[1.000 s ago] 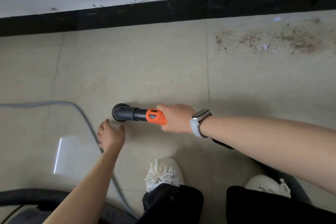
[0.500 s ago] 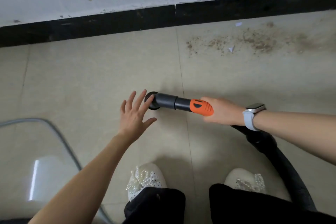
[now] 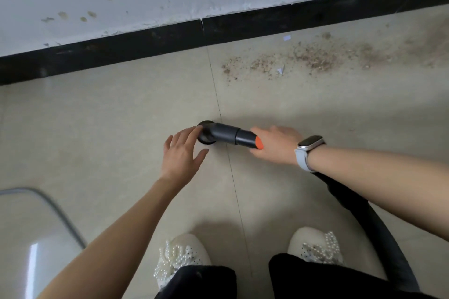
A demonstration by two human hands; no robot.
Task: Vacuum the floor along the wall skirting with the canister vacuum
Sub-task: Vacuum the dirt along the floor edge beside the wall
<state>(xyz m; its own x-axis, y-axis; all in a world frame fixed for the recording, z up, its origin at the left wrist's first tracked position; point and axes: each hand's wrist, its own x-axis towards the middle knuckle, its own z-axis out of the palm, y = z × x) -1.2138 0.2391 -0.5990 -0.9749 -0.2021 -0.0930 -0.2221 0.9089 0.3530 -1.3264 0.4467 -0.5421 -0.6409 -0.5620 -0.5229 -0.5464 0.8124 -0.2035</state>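
I see the nozzle [image 3: 220, 135] pointing nine o'clock, right hand [image 3: 275, 147] gripping it, left hand [image 3: 182, 153] spread, fingertips touching its mouth; dirt [image 3: 313, 58] at one o'clock by the skirting [image 3: 145, 41]

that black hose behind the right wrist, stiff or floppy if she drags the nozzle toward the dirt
Probably floppy: the black hose already curves loosely across the tile from under the right hand. It would likely trail along rather than push back. The nozzle itself looks rigid plastic, so it should steer predictably.
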